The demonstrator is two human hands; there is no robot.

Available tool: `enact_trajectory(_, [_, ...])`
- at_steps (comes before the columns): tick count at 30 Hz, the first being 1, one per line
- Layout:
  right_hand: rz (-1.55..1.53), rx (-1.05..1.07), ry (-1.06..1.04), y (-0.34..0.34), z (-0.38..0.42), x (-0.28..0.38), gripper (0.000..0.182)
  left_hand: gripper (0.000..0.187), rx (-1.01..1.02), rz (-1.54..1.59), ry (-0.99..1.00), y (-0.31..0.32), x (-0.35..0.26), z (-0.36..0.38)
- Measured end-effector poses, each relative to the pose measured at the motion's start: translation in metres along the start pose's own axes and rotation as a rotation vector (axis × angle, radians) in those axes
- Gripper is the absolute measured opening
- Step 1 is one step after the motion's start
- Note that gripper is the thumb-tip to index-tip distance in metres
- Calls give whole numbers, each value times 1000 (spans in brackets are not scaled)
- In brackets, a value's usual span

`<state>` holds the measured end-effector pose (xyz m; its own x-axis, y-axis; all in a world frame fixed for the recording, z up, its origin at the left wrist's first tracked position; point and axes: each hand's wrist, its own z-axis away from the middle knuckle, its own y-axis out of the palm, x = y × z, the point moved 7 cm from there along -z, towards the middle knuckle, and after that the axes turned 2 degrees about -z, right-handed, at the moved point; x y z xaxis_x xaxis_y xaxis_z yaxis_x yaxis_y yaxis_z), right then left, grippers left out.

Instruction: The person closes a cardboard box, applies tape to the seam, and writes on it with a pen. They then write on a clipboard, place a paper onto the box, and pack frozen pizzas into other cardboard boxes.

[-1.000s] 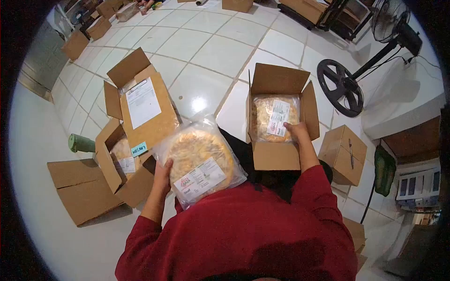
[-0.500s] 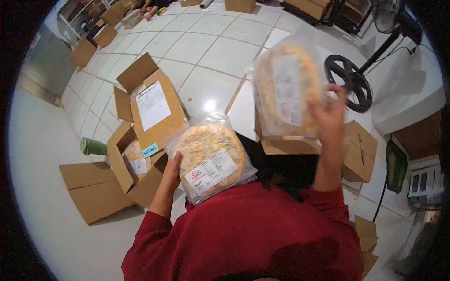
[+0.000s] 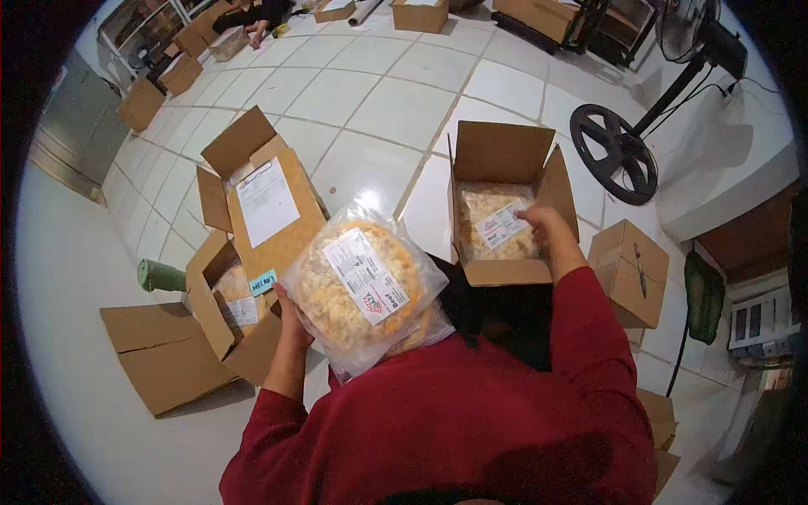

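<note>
My left hand grips the left edge of a stack of packaged pizzas in clear plastic, held against my front. The top one has a white label reading "Beef"; another shows beneath it. On the right, my right hand reaches into an open cardboard box. Its thumb lies over the label of a packaged pizza inside, at the pizza's right edge, and the other fingers are mostly hidden.
To the left, another open box contains a wrapped pizza; a clipboard with paper lies beside it. A green cylinder stands farther left. A closed box with a pen and a black fan base are right. A person sits far back.
The packaged pizza from my right hand now tops the stack at my left hand. My right hand has moved down to another pizza in the right box.
</note>
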<state>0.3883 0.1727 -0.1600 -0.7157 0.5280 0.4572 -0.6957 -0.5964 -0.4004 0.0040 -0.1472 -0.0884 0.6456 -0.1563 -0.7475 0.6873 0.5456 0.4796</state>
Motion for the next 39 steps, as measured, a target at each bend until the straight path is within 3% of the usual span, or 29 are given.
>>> enact_trajectory(2, [189, -218, 72, 0, 3, -21, 50, 87, 23, 112, -57, -3, 4, 2])
enact_trajectory(3, [193, -208, 74, 7, -2, -24, 50, 87, 13, 111, -59, 2, 3, 3])
enact_trajectory(5, [299, -253, 50, 18, -8, -29, 57, 74, -78, -45, 225, 8, -20, 9])
enact_trajectory(7, [168, -332, -26, 20, -40, -50, 54, 69, -7, -169, 251, 13, -28, 1])
enact_trajectory(9, [-197, -351, -60, 20, -94, -80, 43, 66, 41, -300, 281, 14, -39, -2])
enact_trajectory(10, [-378, -161, -160, 20, -112, -88, 42, 62, 128, -352, 218, 17, -39, -3])
enact_trajectory(11, [-497, -232, -112, 22, -28, -55, 36, 59, 218, -399, 156, 21, -40, -5])
enact_trajectory(15, [-751, -44, -123, 2, -4, -38, 33, 57, 321, -668, 90, 18, -53, -9])
enact_trajectory(16, [-685, -50, -316, 1, 38, -5, 33, 60, 286, -813, 216, 18, -61, -10])
enact_trajectory(17, [-570, -120, -483, -6, 54, 11, 35, 60, 265, -807, 219, 14, -60, -12])
enact_trajectory(19, [-364, -355, -613, -15, 106, 39, 39, 69, 194, -589, 165, 0, -51, -23])
enact_trajectory(21, [-35, -675, -895, -42, 140, 51, 42, 70, 119, -579, 173, -5, -44, -25])
enact_trajectory(24, [-512, -529, -1125, -43, 261, 90, 52, 57, 36, -675, 152, -2, -43, -23])
enact_trajectory(26, [-629, -523, -1220, -37, 302, 98, 55, 43, 62, -511, 177, -8, -37, -28])
enact_trajectory(28, [-817, -155, -1097, -14, 308, 100, 59, 40, 38, -496, 160, 7, -45, -20])
enact_trajectory(29, [-760, -75, -1020, 7, 303, 99, 61, 38, -2, -483, 141, 10, -46, -18])
enact_trajectory(30, [-704, 2, -942, 33, 291, 94, 62, 40, 79, -566, 247, 13, -51, -17])
enact_trajectory(31, [-364, -91, -989, 56, 279, 93, 69, 40, 96, -564, 245, 8, -50, -18])
enact_trajectory(33, [-423, 132, -1002, 134, 251, 82, 74, 39, 132, -258, 24, -5, -34, -21])
enact_trajectory(34, [-192, 55, -1001, 151, 242, 76, 71, 41, 98, -378, -1, -11, -35, -18])
enact_trajectory(35, [38, -16, -984, 161, 238, 72, 68, 43, 67, -497, -31, -16, -37, -16])
enact_trajectory(37, [303, 316, -969, 187, 251, 69, 67, 44, 43, -495, -28, -19, -37, -13])
enact_trajectory(39, [455, 344, -871, 177, 261, 69, 57, 44, 33, -391, 22, -20, -38, -14])
